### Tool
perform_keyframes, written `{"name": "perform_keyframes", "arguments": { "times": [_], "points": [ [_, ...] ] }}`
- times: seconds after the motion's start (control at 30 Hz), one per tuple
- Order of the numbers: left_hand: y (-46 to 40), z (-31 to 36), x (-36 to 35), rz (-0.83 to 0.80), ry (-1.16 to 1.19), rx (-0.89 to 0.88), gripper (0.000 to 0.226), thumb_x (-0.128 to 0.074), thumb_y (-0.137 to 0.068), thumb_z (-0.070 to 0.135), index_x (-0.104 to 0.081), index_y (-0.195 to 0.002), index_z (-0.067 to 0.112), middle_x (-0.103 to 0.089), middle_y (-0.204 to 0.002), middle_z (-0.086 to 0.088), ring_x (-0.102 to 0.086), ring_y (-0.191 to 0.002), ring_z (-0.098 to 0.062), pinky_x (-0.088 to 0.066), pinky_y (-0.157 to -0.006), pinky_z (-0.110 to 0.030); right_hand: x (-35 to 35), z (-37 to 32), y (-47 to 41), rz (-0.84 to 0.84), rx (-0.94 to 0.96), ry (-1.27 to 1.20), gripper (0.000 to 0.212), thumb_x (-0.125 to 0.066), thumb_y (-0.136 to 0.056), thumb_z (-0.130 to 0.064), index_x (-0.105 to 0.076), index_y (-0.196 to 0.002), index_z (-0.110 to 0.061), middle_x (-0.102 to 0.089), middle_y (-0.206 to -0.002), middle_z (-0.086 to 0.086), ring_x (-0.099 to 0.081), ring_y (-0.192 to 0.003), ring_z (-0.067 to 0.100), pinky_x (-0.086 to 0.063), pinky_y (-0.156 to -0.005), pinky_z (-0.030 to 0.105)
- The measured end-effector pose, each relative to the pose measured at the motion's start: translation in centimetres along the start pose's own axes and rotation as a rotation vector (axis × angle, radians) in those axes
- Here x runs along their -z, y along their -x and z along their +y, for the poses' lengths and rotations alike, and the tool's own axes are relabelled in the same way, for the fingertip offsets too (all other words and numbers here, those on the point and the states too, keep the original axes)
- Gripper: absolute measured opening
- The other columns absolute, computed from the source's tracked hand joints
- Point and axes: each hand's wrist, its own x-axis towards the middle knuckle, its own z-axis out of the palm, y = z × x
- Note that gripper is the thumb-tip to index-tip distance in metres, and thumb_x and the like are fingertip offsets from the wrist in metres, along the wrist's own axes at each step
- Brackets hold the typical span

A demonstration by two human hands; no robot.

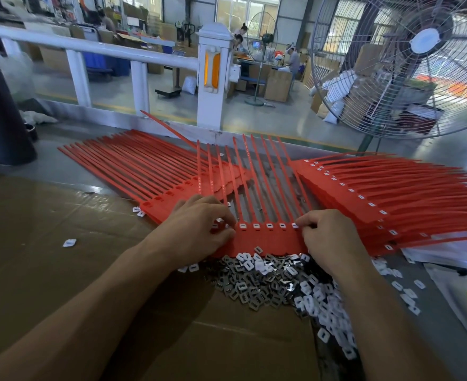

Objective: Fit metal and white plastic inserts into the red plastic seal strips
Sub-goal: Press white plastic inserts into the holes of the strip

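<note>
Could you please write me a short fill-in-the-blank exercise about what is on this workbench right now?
1. The seal strips under both hands are ____ in colour.
2. The loose pile of inserts nearest the person mixes metal pieces with ____ plastic ones.
3. The strips stacked on the right already carry inserts; those stacked on the left show ____ slots.
4. Behind the bench at the right stands a large ____.

Missing words: red; white; empty; fan

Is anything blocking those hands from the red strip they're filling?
Nothing visible. Both the left hand and right hand already rest on the red strip, with the loose inserts heaped just below it.
</note>
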Motion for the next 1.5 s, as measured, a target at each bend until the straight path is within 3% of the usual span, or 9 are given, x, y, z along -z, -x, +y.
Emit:
{"name": "perform_keyframes", "arguments": {
  "times": [0.07, 0.23, 0.57, 0.8, 1.27, 1.37, 1.5],
  "points": [
    [0.0, 0.0, 0.0, -0.010, -0.006, 0.005, 0.027, -0.060, -0.094, 0.052, -0.063, -0.120, 0.045, -0.051, -0.131, 0.019, -0.035, -0.126, -0.004, -0.025, -0.116, -0.043, 0.0, -0.1, 0.1, -0.007, -0.002, 0.006, 0.032, -0.057, -0.095, -0.006, -0.080, -0.113, -0.019, -0.075, -0.118, 0.002, -0.070, -0.088, 0.016, -0.051, -0.078, 0.025],
    [-0.1, 0.2, 0.1, -0.022, -0.009, 0.009, 0.028, -0.063, -0.093, 0.051, -0.063, -0.120, 0.046, -0.051, -0.133, 0.020, -0.035, -0.128, -0.004, -0.025, -0.117, -0.045, 0.1, -0.3, 0.3, -0.022, 0.008, 0.040, 0.033, -0.056, -0.094, -0.005, -0.081, -0.109, -0.021, -0.076, -0.111, 0.001, -0.063, -0.069, 0.011, -0.052, -0.067, 0.027],
    [0.0, 0.2, 0.3, -0.041, -0.028, 0.013, 0.033, -0.064, -0.092, 0.051, -0.062, -0.125, 0.043, -0.049, -0.137, 0.018, -0.035, -0.129, -0.006, -0.025, -0.117, -0.045, 0.0, -1.1, 0.7, -0.010, 0.051, 0.173, 0.030, -0.056, -0.092, -0.003, -0.080, -0.104, -0.016, -0.075, -0.106, 0.007, -0.069, -0.091, 0.027, -0.058, -0.083, 0.041],
    [0.0, 0.2, 0.2, -0.042, -0.029, 0.018, 0.032, -0.064, -0.092, 0.050, -0.063, -0.123, 0.043, -0.050, -0.136, 0.018, -0.035, -0.129, -0.007, -0.025, -0.116, -0.043, -0.1, -1.0, 0.7, -0.008, 0.080, 0.216, 0.035, -0.055, -0.096, -0.007, -0.077, -0.120, -0.022, -0.069, -0.121, 0.003, -0.066, -0.108, 0.026, -0.052, -0.088, 0.037],
    [0.0, 0.3, 0.3, -0.054, -0.035, 0.024, 0.033, -0.063, -0.093, 0.050, -0.062, -0.125, 0.043, -0.049, -0.137, 0.018, -0.034, -0.129, -0.007, -0.023, -0.117, -0.044, 0.0, -1.2, 0.8, -0.037, 0.105, 0.280, 0.035, -0.052, -0.097, -0.008, -0.077, -0.116, -0.024, -0.066, -0.114, 0.000, -0.065, -0.104, 0.024, -0.056, -0.085, 0.040],
    [0.0, 0.3, 0.3, -0.054, -0.026, 0.026, 0.033, -0.064, -0.092, 0.050, -0.062, -0.124, 0.043, -0.049, -0.136, 0.019, -0.035, -0.128, -0.006, -0.024, -0.117, -0.043, 0.0, -1.1, 0.8, -0.032, 0.070, 0.231, 0.036, -0.053, -0.096, -0.007, -0.077, -0.117, -0.025, -0.069, -0.119, 0.000, -0.066, -0.105, 0.023, -0.055, -0.086, 0.038],
    [0.0, 0.2, 0.3, -0.054, -0.017, 0.029, 0.032, -0.064, -0.092, 0.051, -0.062, -0.123, 0.045, -0.048, -0.136, 0.020, -0.035, -0.127, -0.006, -0.023, -0.118, -0.045, 0.5, -0.4, 0.5, -0.018, -0.038, 0.025, 0.031, -0.056, -0.097, -0.011, -0.078, -0.112, -0.027, -0.076, -0.110, -0.003, -0.070, -0.091, 0.016, -0.057, -0.085, 0.036]
  ]
}}
